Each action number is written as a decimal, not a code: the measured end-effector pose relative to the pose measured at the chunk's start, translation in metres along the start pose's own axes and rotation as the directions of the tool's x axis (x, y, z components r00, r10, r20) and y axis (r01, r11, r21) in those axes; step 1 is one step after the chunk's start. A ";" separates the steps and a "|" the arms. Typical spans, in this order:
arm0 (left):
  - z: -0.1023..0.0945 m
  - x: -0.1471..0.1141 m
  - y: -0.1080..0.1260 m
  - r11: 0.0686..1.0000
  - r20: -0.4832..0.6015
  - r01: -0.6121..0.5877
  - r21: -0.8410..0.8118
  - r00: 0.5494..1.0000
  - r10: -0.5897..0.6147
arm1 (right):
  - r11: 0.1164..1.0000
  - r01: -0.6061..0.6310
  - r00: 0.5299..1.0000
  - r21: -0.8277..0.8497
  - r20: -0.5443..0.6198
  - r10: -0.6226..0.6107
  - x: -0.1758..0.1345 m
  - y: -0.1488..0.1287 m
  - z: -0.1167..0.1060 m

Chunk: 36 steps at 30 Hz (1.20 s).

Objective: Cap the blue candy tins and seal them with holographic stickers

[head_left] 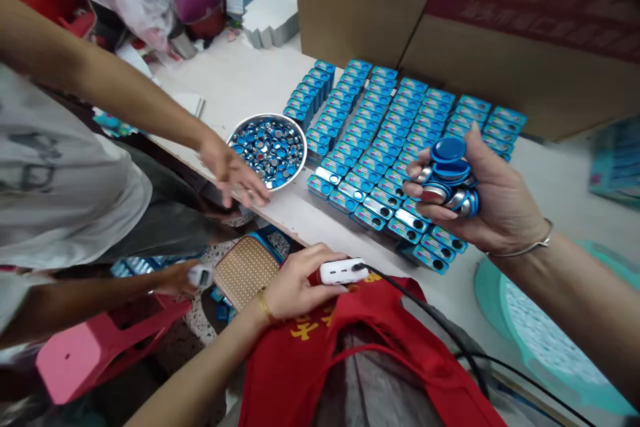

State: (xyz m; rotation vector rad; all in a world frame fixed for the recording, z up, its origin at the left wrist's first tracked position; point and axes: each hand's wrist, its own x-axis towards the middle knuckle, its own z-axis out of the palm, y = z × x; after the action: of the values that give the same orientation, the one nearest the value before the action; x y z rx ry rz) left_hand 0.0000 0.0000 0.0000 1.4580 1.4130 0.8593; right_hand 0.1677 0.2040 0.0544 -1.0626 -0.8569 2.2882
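My right hand (505,203) is raised over the table, palm up, fingers curled around a handful of round blue-and-silver metal discs (450,150). Below it stand rows of small blue packs (375,147); some nearer ones show a black round spot. My left hand (300,283) grips a white power bank (333,272) with a black cable plugged in, held against my red apron (285,373). To the left of the packs, a round metal bowl (305,147) holds many similar discs.
A co-worker's open hand (235,173) reaches beside the bowl; their other hand (183,278) is lower left. Large cardboard boxes (360,20) stand behind the packs. At right is a teal basin (487,287) of white pieces. A pink stool (70,360) and woven seat (247,270) stand below.
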 end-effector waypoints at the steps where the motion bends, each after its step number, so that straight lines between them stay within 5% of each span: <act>1: 0.005 0.000 -0.007 1.000 0.012 0.012 -0.020 1.000 -0.012 | 1.000 0.001 1.000 0.009 -0.005 -0.001 -0.005 0.002 -0.004; 9: 0.035 -0.001 -0.057 0.994 0.191 0.107 0.014 0.976 -0.107 | 0.994 0.007 0.999 0.107 -0.048 -0.001 -0.034 0.016 -0.025; 14: 0.029 0.007 -0.061 0.987 0.291 0.131 0.091 0.945 -0.152 | 0.991 0.044 0.995 0.123 -0.099 -0.032 -0.051 0.019 -0.042; 19: 0.028 0.017 -0.063 0.973 0.140 0.207 0.101 0.965 -0.220 | 0.985 0.069 0.985 0.160 -0.168 -0.042 -0.063 0.029 -0.062; 22: 0.048 0.028 -0.074 0.947 0.178 0.261 0.188 0.939 -0.294 | 0.980 0.070 0.981 0.188 -0.192 -0.033 -0.067 0.036 -0.069; 24: 0.066 0.038 -0.082 0.923 0.297 0.283 0.259 0.886 -0.355 | 0.975 0.066 0.982 0.210 -0.188 -0.026 -0.068 0.039 -0.071; 28: 0.100 0.057 -0.098 0.824 0.513 0.328 0.462 0.659 -0.550 | 0.967 0.064 0.987 0.246 -0.160 -0.025 -0.072 0.042 -0.074; 30: 0.109 0.062 -0.103 0.805 0.547 0.310 0.505 0.606 -0.577 | 0.962 0.069 0.989 0.265 -0.147 -0.031 -0.075 0.043 -0.076; 36: 0.113 0.068 -0.093 0.843 0.510 0.212 0.494 0.715 -0.478 | 0.933 0.062 0.991 0.354 -0.134 -0.015 -0.079 0.042 -0.093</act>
State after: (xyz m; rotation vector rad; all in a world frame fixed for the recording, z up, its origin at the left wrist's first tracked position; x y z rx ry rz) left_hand 0.0784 0.0457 -0.1336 1.4961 1.3155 -0.1936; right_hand 0.2821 0.1558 0.0173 -1.0030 -0.3827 2.2024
